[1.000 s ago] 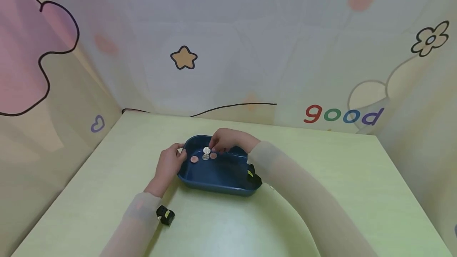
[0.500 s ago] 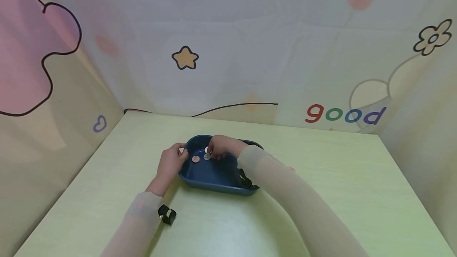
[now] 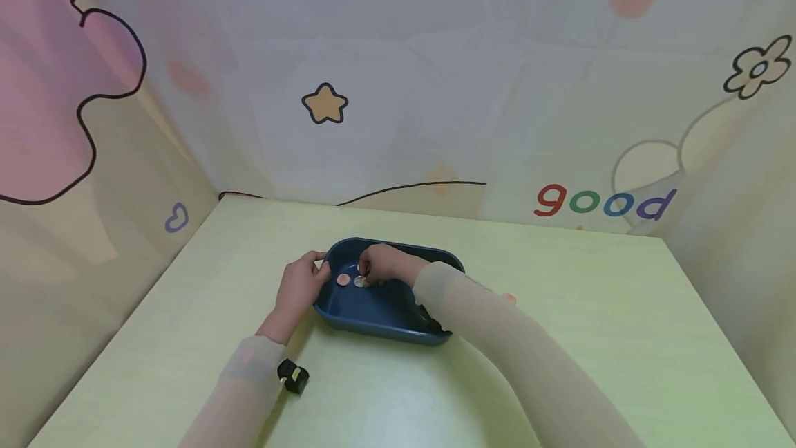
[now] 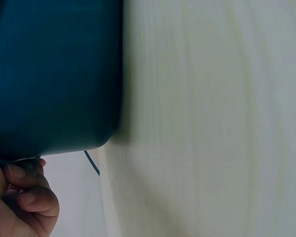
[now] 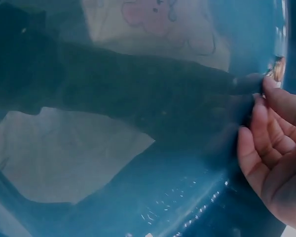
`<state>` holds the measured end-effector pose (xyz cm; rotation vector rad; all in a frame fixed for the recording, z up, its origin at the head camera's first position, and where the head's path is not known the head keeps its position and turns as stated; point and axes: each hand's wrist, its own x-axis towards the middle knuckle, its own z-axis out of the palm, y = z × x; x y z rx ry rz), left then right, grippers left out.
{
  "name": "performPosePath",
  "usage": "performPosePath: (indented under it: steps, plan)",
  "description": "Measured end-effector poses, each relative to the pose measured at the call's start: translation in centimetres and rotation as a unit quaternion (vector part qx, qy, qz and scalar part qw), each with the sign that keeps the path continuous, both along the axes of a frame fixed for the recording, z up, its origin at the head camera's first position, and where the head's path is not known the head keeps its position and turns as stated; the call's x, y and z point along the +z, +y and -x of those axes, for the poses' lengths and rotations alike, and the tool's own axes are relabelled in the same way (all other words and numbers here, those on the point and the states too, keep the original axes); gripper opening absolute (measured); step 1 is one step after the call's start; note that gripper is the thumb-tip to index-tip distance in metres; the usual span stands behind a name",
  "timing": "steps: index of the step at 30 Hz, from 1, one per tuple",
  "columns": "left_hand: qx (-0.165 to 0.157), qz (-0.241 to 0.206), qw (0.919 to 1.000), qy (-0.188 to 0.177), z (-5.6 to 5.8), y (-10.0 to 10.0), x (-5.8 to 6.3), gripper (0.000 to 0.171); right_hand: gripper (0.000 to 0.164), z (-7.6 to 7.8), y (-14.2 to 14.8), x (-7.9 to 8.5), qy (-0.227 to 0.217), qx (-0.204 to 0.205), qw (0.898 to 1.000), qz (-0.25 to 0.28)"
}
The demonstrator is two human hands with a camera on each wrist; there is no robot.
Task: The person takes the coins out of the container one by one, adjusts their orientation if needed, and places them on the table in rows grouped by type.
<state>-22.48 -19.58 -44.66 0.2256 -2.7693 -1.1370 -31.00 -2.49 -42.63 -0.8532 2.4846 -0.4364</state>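
A dark blue tray (image 3: 373, 310) lies on the table, its left end gripped by my left hand (image 3: 300, 285), thumb at the rim. In the left wrist view, curled fingers (image 4: 37, 197) hold the tray's edge. Over the tray's left half, my right hand (image 3: 387, 264) reaches down with bent fingers among the coins. Beside its fingertips lies a silver coin (image 3: 360, 281), with a copper-coloured coin (image 3: 343, 280) to its left. The right wrist view has thumb and fingers (image 5: 286, 106) drawn together close to coins (image 5: 277, 69). I cannot tell whether they pinch a coin.
A small pinkish object (image 3: 510, 298) peeks out past the right sleeve (image 3: 497, 316) on the pale table (image 3: 597, 296). A black wrist camera (image 3: 294, 375) sits at the left cuff. A printed cloth (image 3: 398, 109) hangs behind the table.
My right hand has lowered into the tray over the coins, and its forearm has swung left. The copper coin at the right is now hidden. My left hand stays on the rim.
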Motion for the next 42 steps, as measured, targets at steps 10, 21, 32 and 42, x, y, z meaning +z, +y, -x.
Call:
performPosePath:
  steps: [10, 21, 32, 42]
  plan:
    - [0.001, -0.003, 1.0000, -0.001, -0.1, 0.0, 0.1, 0.039, 0.024, 0.4, 0.0, -0.6, -0.011, 0.034, 0.999, 0.031]
    - [-0.002, -0.001, 1.0000, 0.003, 0.0, -0.1, -0.2, 0.039, 0.018, 0.4, -0.4, -0.8, -0.003, 0.057, 0.998, 0.023]
    - [-0.005, -0.001, 1.0000, 0.005, 0.1, 0.1, -0.3, 0.039, 0.013, 0.7, -0.1, -0.7, -0.012, 0.048, 0.998, 0.034]
    - [-0.008, 0.004, 0.9999, 0.008, -0.1, 0.0, -0.3, 0.039, 0.016, 1.3, 0.6, 1.0, -0.091, 0.032, 0.993, 0.066]
